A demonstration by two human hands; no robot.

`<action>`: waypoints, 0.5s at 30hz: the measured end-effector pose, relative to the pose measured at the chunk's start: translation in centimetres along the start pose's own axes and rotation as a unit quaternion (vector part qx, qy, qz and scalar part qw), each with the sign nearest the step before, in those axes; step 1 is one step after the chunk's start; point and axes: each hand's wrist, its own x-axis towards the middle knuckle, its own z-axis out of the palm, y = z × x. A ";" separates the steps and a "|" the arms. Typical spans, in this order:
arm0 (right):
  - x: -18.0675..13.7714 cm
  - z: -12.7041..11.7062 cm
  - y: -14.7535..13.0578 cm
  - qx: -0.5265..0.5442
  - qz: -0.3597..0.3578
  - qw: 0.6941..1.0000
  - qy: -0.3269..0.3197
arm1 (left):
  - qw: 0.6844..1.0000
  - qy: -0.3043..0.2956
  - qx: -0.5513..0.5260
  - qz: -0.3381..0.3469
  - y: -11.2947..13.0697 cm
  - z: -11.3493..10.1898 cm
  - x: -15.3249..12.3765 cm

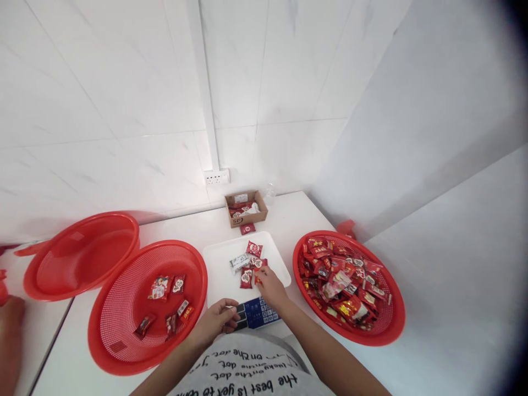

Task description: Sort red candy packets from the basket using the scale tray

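My right hand [270, 287] reaches over the white weighing tray [218, 259] of a scale, its fingertips closed on a small red candy packet [258, 278]. Beside them on the tray lie several wrapped candies: a red packet [254, 249], a dark red one with pale print [246, 278] and a silver-white packet [239, 263]. Another red packet [259, 263] is partly covered by my right hand. My left hand [219, 318] rests by the left end of the blue keypad panel [256, 313], fingers loosely curled, nothing visible in them.
On the right is a red basket [398, 319] heaped with candies. Left stands a red mesh basket [99, 330] with several candies, and behind it a red basin [86, 247]. A cardboard box [247, 220] holds packets near the wall. Another person's arm [11, 335] shows far left.
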 end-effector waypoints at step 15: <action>0.4 0.1 0.4 0.009 -0.039 0.998 0.040 | 1.000 0.000 0.011 0.006 -0.9 -0.3 0.8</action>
